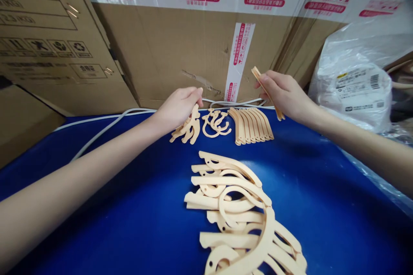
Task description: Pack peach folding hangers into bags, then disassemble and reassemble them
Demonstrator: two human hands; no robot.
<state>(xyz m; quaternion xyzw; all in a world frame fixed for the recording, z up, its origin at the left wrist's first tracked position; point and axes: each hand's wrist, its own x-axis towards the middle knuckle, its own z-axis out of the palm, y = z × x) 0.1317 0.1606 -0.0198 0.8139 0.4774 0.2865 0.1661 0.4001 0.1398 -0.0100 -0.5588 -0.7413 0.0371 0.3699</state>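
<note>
My right hand (pixel 280 92) is closed around a beige plastic hanger arm (pixel 269 94), raised above the table's far right side and tilted. My left hand (pixel 180 107) is over a small pile of beige hanger pieces (pixel 191 131), its fingers pinched together; what they hold, if anything, is hidden. Between the hands lie several loose hanger hooks (pixel 214 124) and a neat row of curved hanger arms (pixel 253 125) packed side by side. Closer to me, a larger heap of folding hangers (pixel 238 215) with arms and hooks overlaps in a loose column.
A blue table surface (pixel 135 206) lies under everything. Cardboard boxes (pixel 174 47) with red-and-white tape stand along its back and left. A white cable (pixel 106 137) runs along the far edge. Clear plastic bags (pixel 355 81) with a label sit at the right.
</note>
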